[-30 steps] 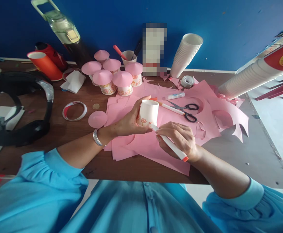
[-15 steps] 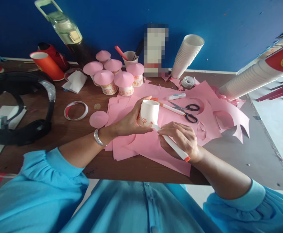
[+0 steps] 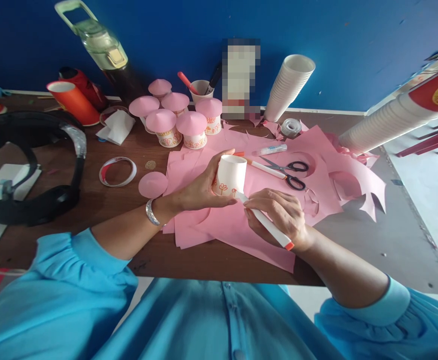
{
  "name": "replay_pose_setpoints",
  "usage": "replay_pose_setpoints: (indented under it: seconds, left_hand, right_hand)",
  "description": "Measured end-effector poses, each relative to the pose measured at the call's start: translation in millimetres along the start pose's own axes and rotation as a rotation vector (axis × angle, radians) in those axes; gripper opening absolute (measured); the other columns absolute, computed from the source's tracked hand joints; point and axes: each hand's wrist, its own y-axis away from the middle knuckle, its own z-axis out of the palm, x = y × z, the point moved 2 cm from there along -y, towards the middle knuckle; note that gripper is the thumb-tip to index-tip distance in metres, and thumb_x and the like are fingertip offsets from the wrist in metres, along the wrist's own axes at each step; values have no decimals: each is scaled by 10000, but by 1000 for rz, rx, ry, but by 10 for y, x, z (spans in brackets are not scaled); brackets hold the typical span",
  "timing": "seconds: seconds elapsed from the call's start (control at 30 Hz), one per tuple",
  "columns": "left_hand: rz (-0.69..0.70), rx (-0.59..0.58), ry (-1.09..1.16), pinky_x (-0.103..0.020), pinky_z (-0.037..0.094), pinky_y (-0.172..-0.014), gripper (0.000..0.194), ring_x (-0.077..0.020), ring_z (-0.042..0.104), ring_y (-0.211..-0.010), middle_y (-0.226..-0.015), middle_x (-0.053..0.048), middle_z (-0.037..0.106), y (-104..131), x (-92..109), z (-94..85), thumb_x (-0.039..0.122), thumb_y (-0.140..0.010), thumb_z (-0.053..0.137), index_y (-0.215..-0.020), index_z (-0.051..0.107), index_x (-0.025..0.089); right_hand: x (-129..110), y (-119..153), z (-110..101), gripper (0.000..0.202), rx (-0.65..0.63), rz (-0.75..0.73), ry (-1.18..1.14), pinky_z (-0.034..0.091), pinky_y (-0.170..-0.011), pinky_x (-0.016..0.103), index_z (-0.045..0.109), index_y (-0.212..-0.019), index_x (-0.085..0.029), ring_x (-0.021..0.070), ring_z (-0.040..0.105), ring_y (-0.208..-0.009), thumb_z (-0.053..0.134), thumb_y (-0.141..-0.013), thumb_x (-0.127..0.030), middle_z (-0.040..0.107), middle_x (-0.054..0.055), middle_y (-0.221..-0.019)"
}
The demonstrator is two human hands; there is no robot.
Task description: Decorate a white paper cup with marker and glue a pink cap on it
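Note:
My left hand (image 3: pixel 205 187) is wrapped round a small white paper cup (image 3: pixel 232 172), tilted, with orange flowers drawn near its lower edge. In my right hand (image 3: pixel 279 212) is a white marker pen (image 3: pixel 271 229) with an orange end, its tip at the cup's drawn flowers. Below both hands lie overlapping pink paper sheets (image 3: pixel 237 240). Just beyond them rest black-handled scissors (image 3: pixel 294 175), a second white and orange marker (image 3: pixel 267 169) and a clear glue stick (image 3: pixel 271 150). A pink paper cone (image 3: pixel 153 185) lies left of the sheets.
Several decorated cups with pink cone tops (image 3: pixel 191 130) stand at the back. Behind are a cup of pens (image 3: pixel 201 89), stacked cups (image 3: pixel 290 85) and a tall bottle (image 3: pixel 106 55). To the left lie a tape roll (image 3: pixel 117 172) and a black headset (image 3: pixel 31 215).
Hardly anything differs. Both hands, the cup and the marker stay in nearly the same place, and the view has shifted very slightly.

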Motion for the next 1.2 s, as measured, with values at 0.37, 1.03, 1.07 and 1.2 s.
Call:
replay_pose_setpoints:
  seconds: [0.37,1.03,1.07,1.2]
  left_hand:
    - [59,-16,-32,-551,460,-1220,1058,-395,452,-1527,-1711,-182,392,-10,47,13,400,-801,888,-1654,269,300]
    - [29,-28,53,-646,373,-1271,1144,-457,381,-1573,-1738,-194,358,-19,10,2,456,-771,921,-1688,257,294]
    - [28,-30,50,-652,361,-1277,1146,-460,369,-1580,-1738,-195,356,-21,16,2,464,-771,919,-1689,255,291]
    - [10,-21,23,-663,328,-1293,1136,-469,332,-1600,-1734,-198,354,-13,27,-3,497,-782,909,-1684,257,269]
  right_hand:
    - [34,31,-8,279,23,23,32,642,-637,301,615,-1144,-225,175,732,-682,656,-922,-61,740,14,-833]
    - [-13,4,4,233,9,3,13,610,-603,289,601,-1091,-193,167,705,-660,657,-926,-38,720,24,-806]
    - [-12,4,1,227,10,1,18,612,-605,290,602,-1087,-193,167,705,-660,655,-928,-39,720,25,-806]
    - [3,-1,-19,208,11,-2,45,616,-608,284,601,-1085,-193,162,701,-659,637,-944,-45,718,27,-804]
